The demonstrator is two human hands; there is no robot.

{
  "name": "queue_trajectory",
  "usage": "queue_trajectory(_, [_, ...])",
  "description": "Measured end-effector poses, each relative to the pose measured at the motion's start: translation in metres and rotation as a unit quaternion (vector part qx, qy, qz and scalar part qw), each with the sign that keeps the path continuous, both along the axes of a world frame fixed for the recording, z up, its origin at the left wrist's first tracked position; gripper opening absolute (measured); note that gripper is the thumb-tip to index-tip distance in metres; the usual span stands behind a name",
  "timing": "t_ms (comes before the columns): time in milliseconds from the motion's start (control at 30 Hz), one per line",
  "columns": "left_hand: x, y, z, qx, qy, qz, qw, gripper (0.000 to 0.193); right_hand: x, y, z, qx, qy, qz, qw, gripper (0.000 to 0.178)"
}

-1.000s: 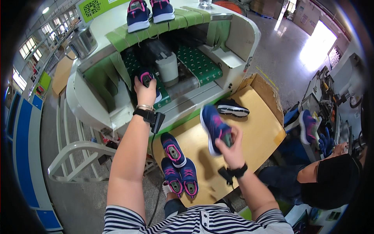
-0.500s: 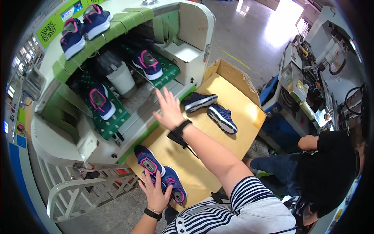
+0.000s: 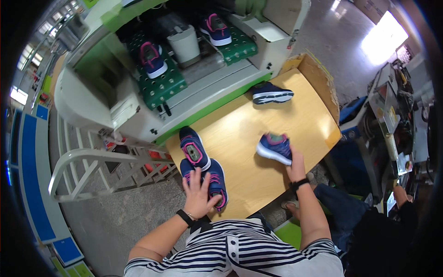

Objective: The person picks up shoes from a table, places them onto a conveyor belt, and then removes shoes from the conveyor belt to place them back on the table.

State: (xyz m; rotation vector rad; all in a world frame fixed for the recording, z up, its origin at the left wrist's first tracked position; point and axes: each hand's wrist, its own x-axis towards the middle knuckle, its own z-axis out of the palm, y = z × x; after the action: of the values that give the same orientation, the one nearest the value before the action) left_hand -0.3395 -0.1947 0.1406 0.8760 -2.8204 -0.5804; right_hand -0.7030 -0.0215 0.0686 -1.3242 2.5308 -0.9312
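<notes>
My right hand (image 3: pixel 296 167) grips a navy sneaker (image 3: pixel 275 148) with a white sole and pink lining, lifted over the right part of the wooden table (image 3: pixel 244 177). My left hand (image 3: pixel 198 196) has its fingers spread over a cluster of similar shoes at the table's left end. Beneath those fingers lies a navy sneaker with pink laces (image 3: pixel 217 182), and a second one (image 3: pixel 186 168) is partly covered. A third sneaker (image 3: pixel 194 148) rests just beyond them. At the table's far edge another sneaker (image 3: pixel 272 93) lies on its side, sole showing.
Beyond the table stands a pale machine (image 3: pixel 198 113) with two sneakers on its green dotted pads (image 3: pixel 164 90). A cardboard panel (image 3: pixel 318 83) borders the table's far right. White metal railing (image 3: pixel 87 161) stands at left. A person in dark clothes (image 3: pixel 378 231) works close by on the right.
My right hand has come back from near the machine and picked up a sneaker from the table's right side. My left hand stays over the left shoes. The view has shifted.
</notes>
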Motion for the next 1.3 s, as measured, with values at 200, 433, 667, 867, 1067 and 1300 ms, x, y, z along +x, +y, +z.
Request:
queue_trajectory(200, [-0.056,-0.019,0.04,0.319,0.143,-0.064,0.935,0.108,0.086,-0.027,0.067,-0.019,0.134,0.358,0.924,0.057])
queue_trajectory(433, [-0.024,-0.064,0.121,0.689,0.292,0.055,0.661,0.094,0.122,-0.119,0.11,-0.186,-0.113,0.118,0.969,0.088])
queue_trajectory(667, [-0.072,-0.132,0.213,0.465,0.508,0.158,0.708,0.09,0.201,-0.236,0.018,-0.051,-0.366,0.24,0.898,0.101])
queue_trajectory(867, [-0.105,-0.232,0.142,0.213,0.38,0.33,0.837,0.096,0.166,-0.227,0.047,-0.079,-0.589,0.062,0.802,0.073])
queue_trajectory(1067, [-0.129,-0.246,0.148,0.157,0.353,0.345,0.855,0.1,0.075,-0.201,0.17,-0.351,-0.392,0.066,0.848,0.057])
queue_trajectory(1300, [-0.133,-0.278,0.14,0.267,0.424,0.272,0.821,0.101,-0.033,-0.345,0.191,-0.319,-0.119,0.047,0.939,0.052])
